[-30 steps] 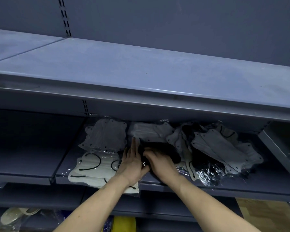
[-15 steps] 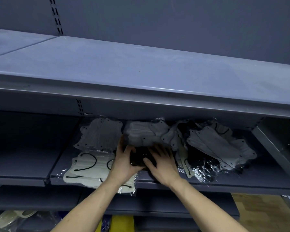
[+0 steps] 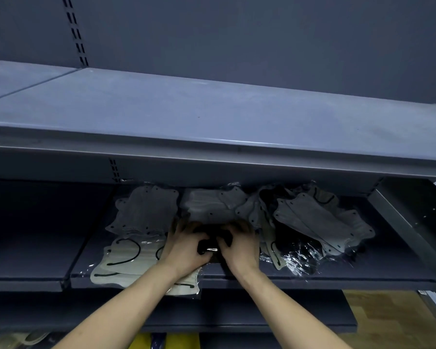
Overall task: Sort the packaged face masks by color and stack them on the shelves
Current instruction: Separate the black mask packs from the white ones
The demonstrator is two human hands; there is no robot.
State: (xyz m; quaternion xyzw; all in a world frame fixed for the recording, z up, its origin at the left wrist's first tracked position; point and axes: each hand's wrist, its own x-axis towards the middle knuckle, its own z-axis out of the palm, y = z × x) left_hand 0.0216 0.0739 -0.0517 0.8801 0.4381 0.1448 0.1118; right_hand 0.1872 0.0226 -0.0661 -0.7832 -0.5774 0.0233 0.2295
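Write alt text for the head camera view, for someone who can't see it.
Both hands, left hand and right hand, grip a black packaged mask on a grey shelf, between cream masks and a mixed pile.

Both hands (image 3: pixel 184 245) have closed round the black masks (image 3: pixel 213 241).

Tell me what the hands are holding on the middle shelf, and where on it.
Both hands, left and right, grip the black mask pack, one at each end.

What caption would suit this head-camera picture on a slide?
Both hands, left hand and right hand, grip black packaged masks on the middle shelf, between cream masks and grey masks.
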